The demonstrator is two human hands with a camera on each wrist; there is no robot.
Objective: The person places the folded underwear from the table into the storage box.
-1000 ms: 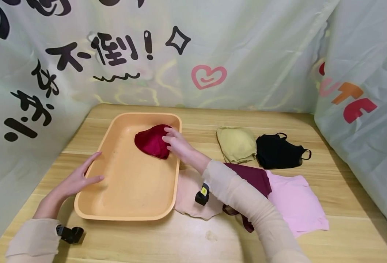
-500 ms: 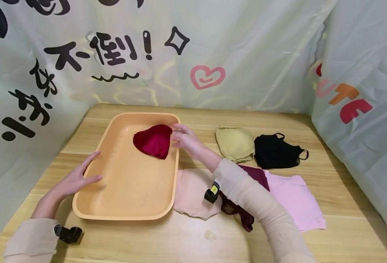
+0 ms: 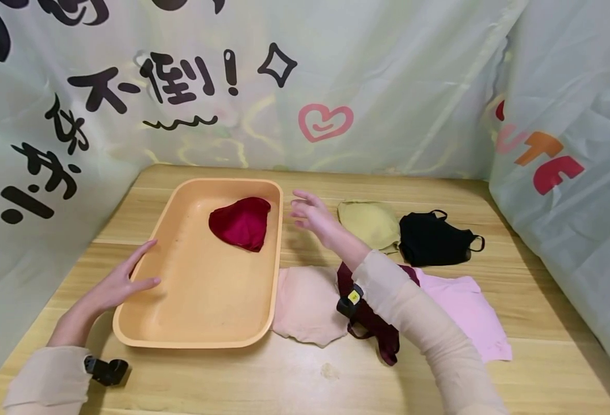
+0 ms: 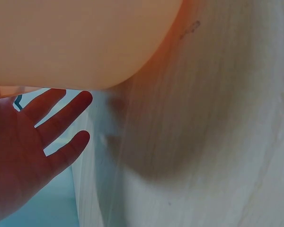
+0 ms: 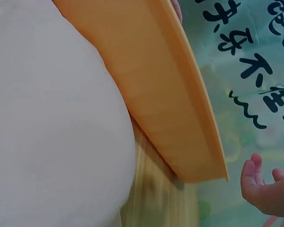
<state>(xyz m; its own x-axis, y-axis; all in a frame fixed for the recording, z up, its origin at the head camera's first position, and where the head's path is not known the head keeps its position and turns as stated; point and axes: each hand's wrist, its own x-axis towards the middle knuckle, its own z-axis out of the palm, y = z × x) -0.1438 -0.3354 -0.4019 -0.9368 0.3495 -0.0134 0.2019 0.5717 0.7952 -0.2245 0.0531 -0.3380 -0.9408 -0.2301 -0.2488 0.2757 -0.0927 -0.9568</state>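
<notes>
An orange plastic tray (image 3: 196,288) stands on the wooden table with a folded dark red bra (image 3: 242,223) inside, near its far right corner. My left hand (image 3: 118,283) rests at the tray's left edge, thumb over the rim. Its other fingers (image 4: 68,111) stretch out straight and spread below the rim in the left wrist view. My right hand (image 3: 317,219) is held in the air right of the tray, fingers loosely bent and nothing in them. In the right wrist view, that hand (image 5: 270,189) shows beyond the tray's side wall (image 5: 156,80).
Right of the tray lie several folded garments: a pale pink one (image 3: 307,305), a burgundy one (image 3: 377,325) with straps, partly under the right arm, a yellow-green one (image 3: 369,222), a black one (image 3: 431,239) with straps and a bright pink one (image 3: 462,311). Printed curtains (image 3: 387,86) enclose the table.
My right hand has drawn back from the dark red bra, over the tray's right rim, to the right. The bra stays in the tray. My left hand keeps its place at the rim.
</notes>
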